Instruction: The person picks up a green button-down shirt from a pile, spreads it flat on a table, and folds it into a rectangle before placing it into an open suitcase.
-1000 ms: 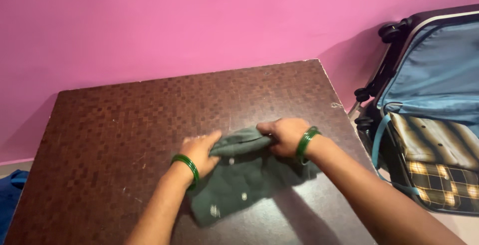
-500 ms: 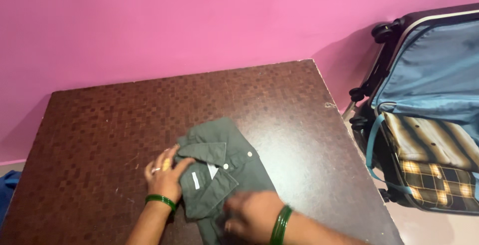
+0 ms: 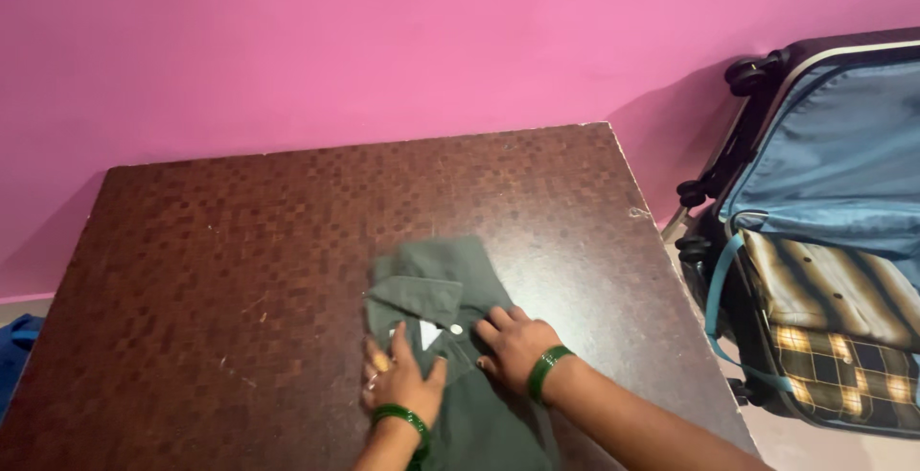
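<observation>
Folded dark green shirt [image 3: 450, 337] lies collar-up toward the table's [image 3: 240, 241] near edge, long axis running near-to-far, with left hand [image 3: 402, 380] and right hand [image 3: 513, 342] both pressed flat on it, fingers spread, grasping nothing.

Home room, likely bedroom. Bright pink painted wall [image 3: 383, 40] beyond fingers. Dark brown checker-pattern table [image 3: 240, 241] under fingers. Open wheeled suitcase [image 3: 824, 222] on floor right of fingers, blue lining, folded checked clothes [image 3: 834, 337] packed inside.
</observation>
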